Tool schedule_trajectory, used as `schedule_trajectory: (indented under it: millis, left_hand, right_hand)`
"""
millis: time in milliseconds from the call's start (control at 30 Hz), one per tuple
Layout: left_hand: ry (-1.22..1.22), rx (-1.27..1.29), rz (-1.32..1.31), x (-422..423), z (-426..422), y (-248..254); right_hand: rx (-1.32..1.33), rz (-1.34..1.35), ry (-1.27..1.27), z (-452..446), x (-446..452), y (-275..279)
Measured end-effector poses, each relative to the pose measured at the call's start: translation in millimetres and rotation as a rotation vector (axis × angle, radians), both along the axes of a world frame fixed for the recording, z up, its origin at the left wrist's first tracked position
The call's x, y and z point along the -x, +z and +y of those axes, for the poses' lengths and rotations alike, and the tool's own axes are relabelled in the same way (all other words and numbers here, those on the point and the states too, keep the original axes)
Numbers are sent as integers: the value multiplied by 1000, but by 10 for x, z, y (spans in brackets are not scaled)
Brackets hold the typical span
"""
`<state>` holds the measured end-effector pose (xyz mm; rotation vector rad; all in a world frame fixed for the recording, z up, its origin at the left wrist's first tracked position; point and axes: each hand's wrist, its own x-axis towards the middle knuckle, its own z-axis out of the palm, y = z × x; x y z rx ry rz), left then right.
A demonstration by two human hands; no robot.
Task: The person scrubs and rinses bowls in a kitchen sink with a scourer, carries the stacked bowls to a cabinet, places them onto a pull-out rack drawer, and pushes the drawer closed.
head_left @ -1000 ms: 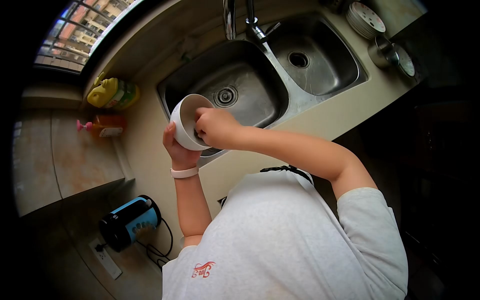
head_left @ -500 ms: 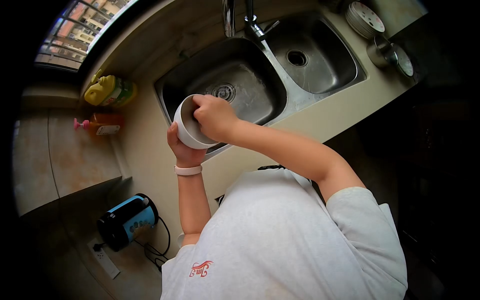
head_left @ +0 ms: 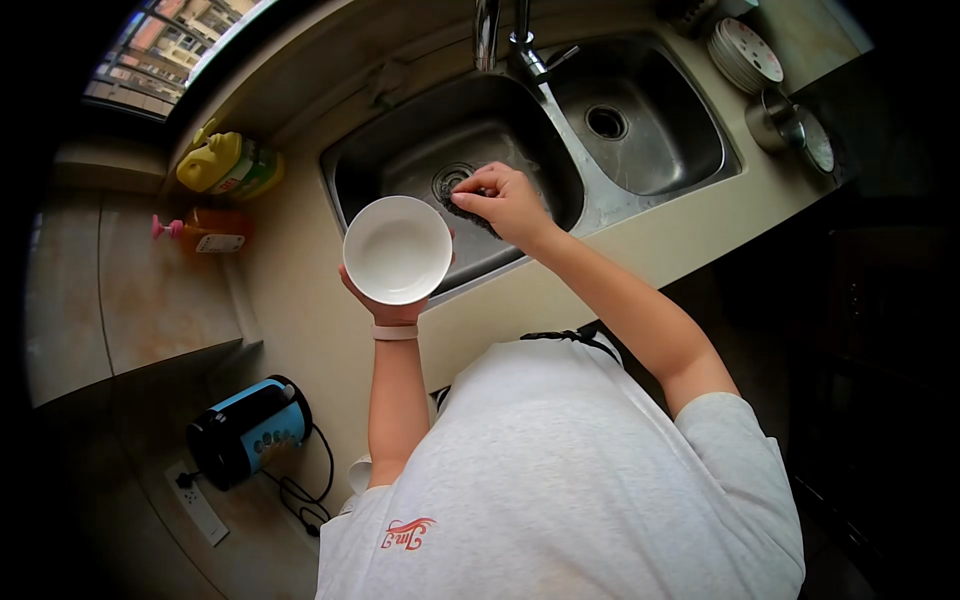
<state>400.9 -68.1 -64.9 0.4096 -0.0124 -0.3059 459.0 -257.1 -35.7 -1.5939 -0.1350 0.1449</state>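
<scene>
My left hand (head_left: 388, 305) is closed on a white bowl (head_left: 397, 250), gripping it from beneath and at its side. The bowl's open mouth faces up toward me, and its inside looks bare. To the right of the bowl, apart from it, my right hand (head_left: 508, 205) is over the near side of the large sink basin (head_left: 540, 130). Its fingers are pinched on a dark, mesh-like steel wool scrubber (head_left: 474, 214), which is partly hidden beneath the hand.
A chrome faucet (head_left: 487, 40) rises behind the sink, beside a smaller basin (head_left: 655, 150). Stacked plates (head_left: 738, 62) and a metal pot (head_left: 768, 122) stand at right. A yellow bottle (head_left: 225, 165), an orange pump bottle (head_left: 212, 230) and a blue-black appliance (head_left: 250, 430) are at left.
My right hand has come out of the bowl and moved right, with the scrubber now showing under it. The bowl has turned from tilted sideways to facing up toward me.
</scene>
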Motion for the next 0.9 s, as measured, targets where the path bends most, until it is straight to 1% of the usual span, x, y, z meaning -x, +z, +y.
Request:
schedule_trajectory:
  millis: [33, 100, 167, 200, 233, 267, 300, 367, 400, 433, 500, 533, 567, 633, 667, 700, 767, 800, 833, 900]
  left_hand:
    - [-5, 6, -7, 8, -15, 5]
    - [-3, 11, -17, 22, -47, 9]
    - [29, -24, 17, 46, -66, 21]
    - [31, -28, 17, 54, -75, 14]
    - [110, -38, 48, 65, -84, -9]
    - [191, -48, 76, 77, -90, -32]
    - [196, -56, 74, 98, -106, -53]
    - [130, 116, -52, 141, -169, -99]
    - [202, -50, -5, 142, -213, -36]
    - [125, 70, -33, 139, -174, -110]
    - [64, 37, -86, 145, -161, -130]
    - [95, 31, -84, 184, -184, -94]
    - [97, 26, -86, 209, -166, -127]
    - [319, -260, -74, 232, -157, -127]
    - [208, -121, -21, 265, -142, -128]
    - [205, -122, -18, 270, -131, -160]
    - [126, -147, -22, 244, -100, -237]
    - [223, -255, -83, 236, -148, -183]
    - [212, -256, -88, 191, -113, -242]
    - [233, -146, -132, 194, -28, -431]
  right_hand:
    - [4, -1, 1, 7, 51, -38]
    - [-114, 59, -98, 34, 112, -56]
    - [-120, 53, -135, 87, 153, -2]
    - [-26, -107, -146, 133, 190, 99]
    - [69, -265, -158, 184, 240, 236]
    - [150, -368, -115, 251, 309, 388]
    - [140, -369, -112, 343, 379, 409]
    - [465, -473, 76, 532, 457, 445]
    - [489, -514, -8, 631, 433, 392]
    - [483, -519, -4, 673, 400, 335]
    - [563, -526, -154, 729, 345, 265]
    - [482, -584, -174, 774, 357, 255]
    - [476, -585, -174, 812, 405, 244]
    - [378, -476, 59, 861, 528, 307]
    - [392, -550, 15, 824, 453, 228]
    - [392, -545, 13, 781, 409, 213]
    - [578, -503, -83, 729, 358, 209]
    - [505, -473, -22, 765, 411, 245]
    - [431, -435, 35, 803, 487, 278]
    - [301, -513, 122, 760, 505, 324]
